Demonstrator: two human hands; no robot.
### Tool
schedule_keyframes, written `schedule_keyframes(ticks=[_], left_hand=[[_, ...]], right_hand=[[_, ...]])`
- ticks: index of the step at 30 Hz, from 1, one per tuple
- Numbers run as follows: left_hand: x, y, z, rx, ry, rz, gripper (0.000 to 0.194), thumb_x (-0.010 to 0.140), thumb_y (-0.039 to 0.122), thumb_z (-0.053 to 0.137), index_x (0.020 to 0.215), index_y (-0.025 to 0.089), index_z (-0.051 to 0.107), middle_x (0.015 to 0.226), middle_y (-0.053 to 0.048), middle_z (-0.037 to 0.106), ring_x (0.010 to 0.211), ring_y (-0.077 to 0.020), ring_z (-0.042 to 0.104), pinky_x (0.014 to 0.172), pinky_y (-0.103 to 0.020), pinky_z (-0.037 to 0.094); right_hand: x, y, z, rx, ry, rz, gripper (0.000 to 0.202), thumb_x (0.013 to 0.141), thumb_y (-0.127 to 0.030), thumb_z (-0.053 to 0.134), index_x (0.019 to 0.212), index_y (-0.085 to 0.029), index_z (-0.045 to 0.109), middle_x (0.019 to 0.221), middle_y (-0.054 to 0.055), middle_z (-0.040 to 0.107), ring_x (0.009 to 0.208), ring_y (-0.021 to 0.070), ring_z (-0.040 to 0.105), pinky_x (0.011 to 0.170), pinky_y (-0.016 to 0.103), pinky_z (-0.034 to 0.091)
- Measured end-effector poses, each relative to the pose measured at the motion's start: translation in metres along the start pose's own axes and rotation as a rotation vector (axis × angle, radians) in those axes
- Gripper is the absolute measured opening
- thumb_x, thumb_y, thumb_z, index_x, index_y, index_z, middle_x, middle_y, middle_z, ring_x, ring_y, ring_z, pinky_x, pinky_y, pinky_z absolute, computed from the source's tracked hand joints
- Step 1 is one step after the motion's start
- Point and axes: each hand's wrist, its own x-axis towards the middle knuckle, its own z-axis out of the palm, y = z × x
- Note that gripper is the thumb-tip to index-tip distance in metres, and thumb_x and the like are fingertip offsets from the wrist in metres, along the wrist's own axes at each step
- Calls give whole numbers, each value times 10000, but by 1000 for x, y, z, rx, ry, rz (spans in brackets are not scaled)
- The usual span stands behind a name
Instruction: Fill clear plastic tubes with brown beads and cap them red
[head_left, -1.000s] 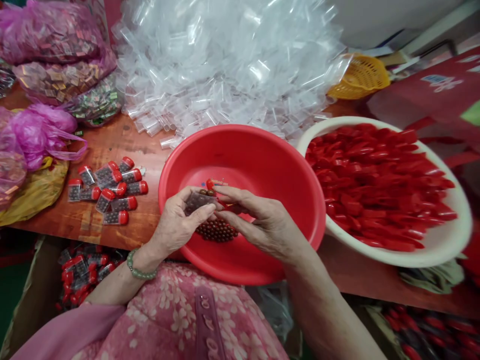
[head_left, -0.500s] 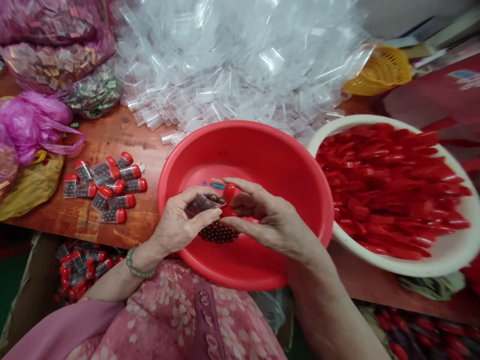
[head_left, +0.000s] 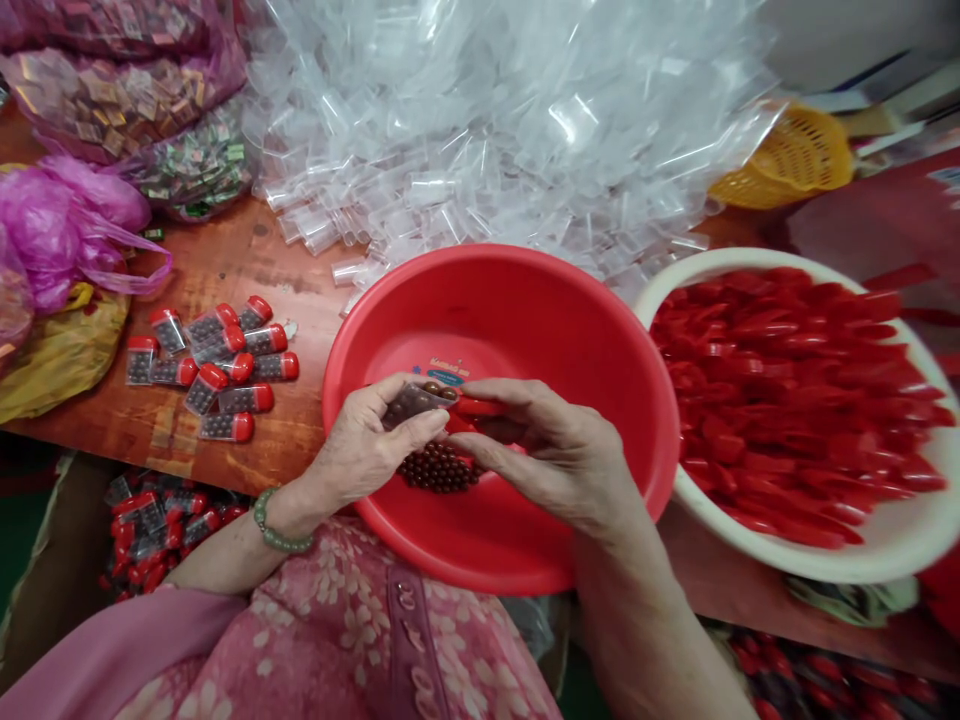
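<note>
- The left hand [head_left: 360, 450] is closed around a clear tube [head_left: 412, 403] with dark beads inside, its thumb along the near side
- The right hand [head_left: 551, 455] pinches a red cap [head_left: 480, 407] between thumb and fingers, which hide much of it
- The clear tube's long axis runs crosswise from the left palm toward the right hand, tilted slightly, its open mouth facing the red cap, with a few beads showing at the opening
- The red cap sits just right of that mouth, roughly in line with the axis; whether the two touch, I cannot tell
- The left hand has the tube's body, while the right fingertips are the ones nearest its open end
- Both grips are over a red basin [head_left: 540, 300], with loose beads [head_left: 440, 470] heaped in it just below the tube
- Right of the right grip is a white basin [head_left: 892, 540] holding red pieces [head_left: 787, 400]
- Left of the left grip, filled tubes [head_left: 225, 365] with red ends lie on the table [head_left: 307, 310]
- Beyond both grips rises a pile of clear empties [head_left: 510, 150]
</note>
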Motion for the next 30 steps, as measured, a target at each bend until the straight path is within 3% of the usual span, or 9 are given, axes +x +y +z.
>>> schedule_keyframes(ticks=[6, 9, 13, 17, 24, 30], left_hand=[[4, -5, -4, -274, -33, -72, 364, 799, 456, 742, 968, 137, 700, 731, -26, 672, 622, -86, 582, 620, -200, 457], [7, -2, -6, -402, -66, -137, 451, 848, 562, 646, 905, 120, 714, 714, -65, 693, 644, -124, 624, 623, -227, 481], [10, 4, -8, -436, -72, -169, 563, 916, 637, 478, 872, 136, 731, 806, -95, 724, 634, -129, 622, 620, -250, 482], [10, 5, -9, -444, -83, -184, 574, 918, 647, 465, 874, 141, 732, 753, -88, 711, 657, -139, 638, 620, -246, 476], [8, 0, -10, -460, -71, -161, 290, 879, 413, 649, 894, 125, 672, 725, -68, 710, 646, -133, 645, 614, -234, 481], [6, -1, -9, -407, -115, -155, 316, 832, 420, 711, 895, 113, 670, 707, -59, 686, 639, -114, 616, 605, -219, 454]], right_hand=[[3, 1, 8, 143, 192, 48, 250, 756, -180, 793, 990, -250, 740, 929, 20, 765, 818, 166, 746, 692, 291, 657], [6, -2, 7, 211, 253, 117, 201, 733, -183, 814, 915, -249, 759, 847, 1, 754, 698, 152, 732, 629, 283, 653], [11, -8, 2, 262, 357, 126, 165, 733, -180, 816, 872, -249, 758, 758, -28, 737, 578, 126, 703, 569, 253, 632], [22, -14, 0, 200, 416, 53, 170, 769, -165, 784, 906, -259, 749, 775, -34, 730, 592, 110, 691, 568, 239, 609], [42, -24, 1, -130, 230, -105, 136, 806, -223, 755, 938, -239, 727, 868, 6, 739, 808, 164, 712, 766, 315, 606], [48, -32, -15, -266, 17, -161, 121, 850, -267, 707, 964, -229, 723, 887, 29, 756, 805, 171, 710, 744, 311, 581]])
